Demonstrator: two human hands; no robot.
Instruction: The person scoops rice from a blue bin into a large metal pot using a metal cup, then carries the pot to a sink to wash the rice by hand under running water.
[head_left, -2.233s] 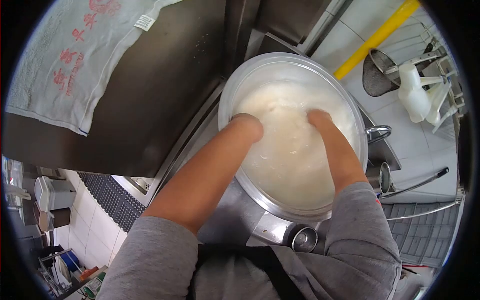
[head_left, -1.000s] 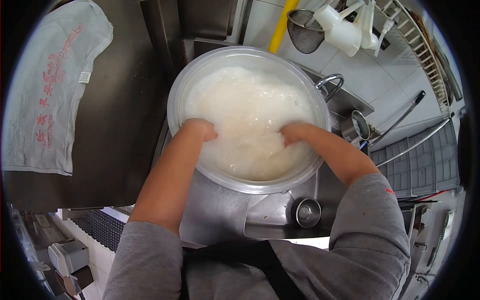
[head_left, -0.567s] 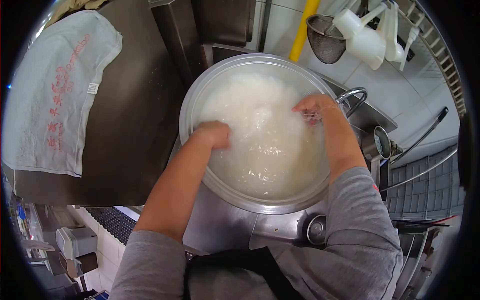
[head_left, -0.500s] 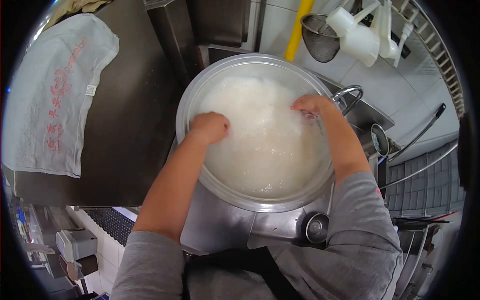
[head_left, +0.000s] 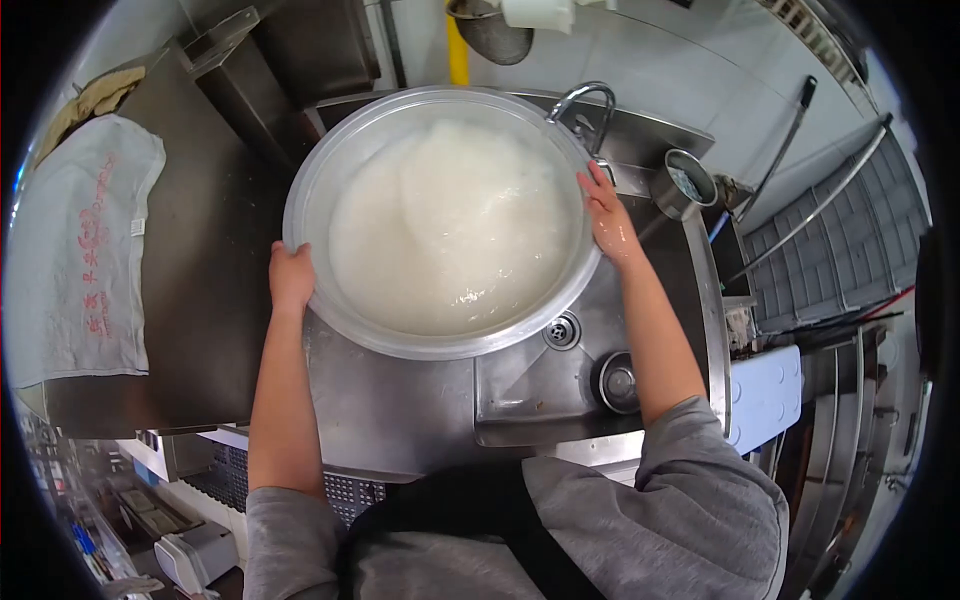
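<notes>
A wide metal basin (head_left: 390,343) stands over the steel sink, filled with cloudy white water and a pale mass under it. At the basin's left rim, my left hand (head_left: 292,277) is closed on the edge. My right hand (head_left: 607,214), wet with droplets, holds the opposite rim, its fingertips against the outer side. What lies beneath the cloudy surface cannot be made out.
A curved faucet (head_left: 590,92) rises behind the basin. A metal cup (head_left: 684,184) stands right of it, and a small bowl (head_left: 617,382) sits in the sink (head_left: 520,400). A printed cloth (head_left: 85,250) covers part of the left counter (head_left: 190,300).
Both hands have left the white water and moved outward to the basin's rim. In view, the basin appears farther left and higher, and more of the sink and its drain shows.
</notes>
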